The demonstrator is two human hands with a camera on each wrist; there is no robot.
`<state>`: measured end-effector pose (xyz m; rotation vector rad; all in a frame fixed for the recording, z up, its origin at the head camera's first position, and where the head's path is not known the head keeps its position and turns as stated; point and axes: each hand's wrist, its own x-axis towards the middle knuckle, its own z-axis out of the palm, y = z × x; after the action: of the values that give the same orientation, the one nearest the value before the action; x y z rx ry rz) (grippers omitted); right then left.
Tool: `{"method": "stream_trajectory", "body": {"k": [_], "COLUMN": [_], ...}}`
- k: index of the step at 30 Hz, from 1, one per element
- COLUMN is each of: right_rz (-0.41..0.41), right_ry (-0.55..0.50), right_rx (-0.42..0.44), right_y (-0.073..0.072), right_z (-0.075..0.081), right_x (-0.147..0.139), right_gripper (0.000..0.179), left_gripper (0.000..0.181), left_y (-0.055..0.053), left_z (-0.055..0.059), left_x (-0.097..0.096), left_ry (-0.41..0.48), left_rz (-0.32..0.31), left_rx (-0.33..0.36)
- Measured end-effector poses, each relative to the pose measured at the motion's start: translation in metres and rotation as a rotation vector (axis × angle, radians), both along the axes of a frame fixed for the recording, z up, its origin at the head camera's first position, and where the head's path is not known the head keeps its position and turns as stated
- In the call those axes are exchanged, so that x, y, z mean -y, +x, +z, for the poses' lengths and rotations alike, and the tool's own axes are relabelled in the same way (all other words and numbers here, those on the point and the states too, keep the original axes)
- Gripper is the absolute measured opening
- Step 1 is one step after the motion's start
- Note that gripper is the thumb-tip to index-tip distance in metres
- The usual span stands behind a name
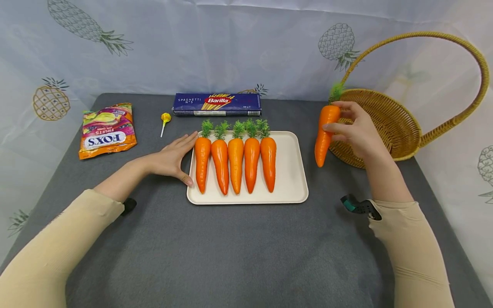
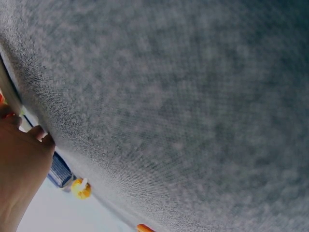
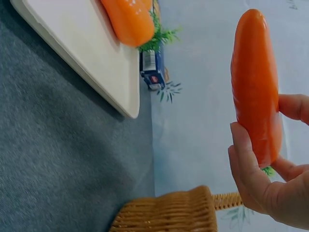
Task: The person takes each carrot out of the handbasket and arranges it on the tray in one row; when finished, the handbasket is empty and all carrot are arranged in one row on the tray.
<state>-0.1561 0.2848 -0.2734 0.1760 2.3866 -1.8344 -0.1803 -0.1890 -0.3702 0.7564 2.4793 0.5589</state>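
Observation:
Between the thumb and fingers of my right hand (image 1: 356, 128) is an orange toy carrot (image 1: 325, 132) with a green top, held up in front of the wicker basket (image 1: 389, 124). The right wrist view shows the same carrot (image 3: 256, 87) pinched, its tip pointing up in that picture. My left hand (image 1: 171, 158) rests with spread fingers at the left edge of a cream tray (image 1: 289, 171). Several carrots (image 1: 236, 164) lie side by side on that tray, tops toward the back. In the left wrist view only part of the left hand (image 2: 24, 162) shows.
Behind the tray lies a blue spaghetti box (image 1: 217, 105). A yellow lollipop (image 1: 165, 119) and an orange candy bag (image 1: 108, 130) are on the left of the grey table (image 1: 239, 256). The basket's tall handle (image 1: 483, 77) arches up at the right, near the pineapple-print cloth (image 1: 246, 47).

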Motion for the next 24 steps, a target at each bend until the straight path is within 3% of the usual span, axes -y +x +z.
{"method": "stream_trajectory", "body": {"k": [13, 24], "right_rz": [0.085, 0.136], "right_ry": [0.103, 0.126], "right_rx": [0.041, 0.059], "right_y": [-0.001, -0.003], "right_z": [-0.010, -0.022], "right_x": [0.016, 0.031], "right_gripper": [0.069, 0.070], "left_gripper": [0.139, 0.140], "left_y": [-0.001, -0.002], "left_z": [0.000, -0.003], "left_x": [0.001, 0.001], "left_ry": [0.001, -0.001], "left_rz": [0.000, 0.008], "left_rx": [-0.006, 0.007]}}
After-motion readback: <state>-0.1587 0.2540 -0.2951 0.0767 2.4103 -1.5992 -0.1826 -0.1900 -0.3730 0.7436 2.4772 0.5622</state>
